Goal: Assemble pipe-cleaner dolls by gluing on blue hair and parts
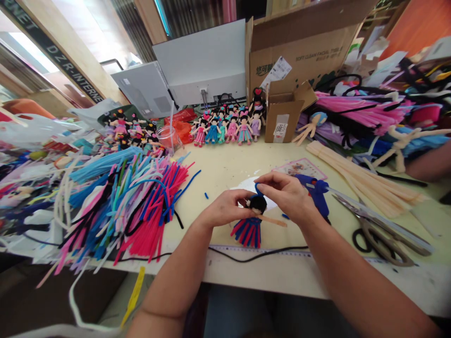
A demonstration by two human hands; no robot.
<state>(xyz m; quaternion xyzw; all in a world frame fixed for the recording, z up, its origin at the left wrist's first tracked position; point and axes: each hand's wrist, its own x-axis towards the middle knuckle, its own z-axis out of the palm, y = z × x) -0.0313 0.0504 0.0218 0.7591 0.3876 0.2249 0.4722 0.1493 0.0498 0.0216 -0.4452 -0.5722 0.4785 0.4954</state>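
Observation:
My left hand is closed around the head of a small pipe-cleaner doll. The doll has black hair, a skirt of red and blue strips, and one beige arm stretched out to the right. Just above the doll's head, my right hand pinches a blue piece of pipe cleaner between thumb and fingers. Part of the doll's head is hidden behind my left fingers. Beside my right wrist lies a blue glue gun. A white sheet is partly covered by my hands.
Bundles of coloured pipe cleaners cover the left side. Scissors and beige pipe cleaners lie at right. Finished dolls stand in rows at the back near a small cardboard box. A black cord crosses the front over a ruler.

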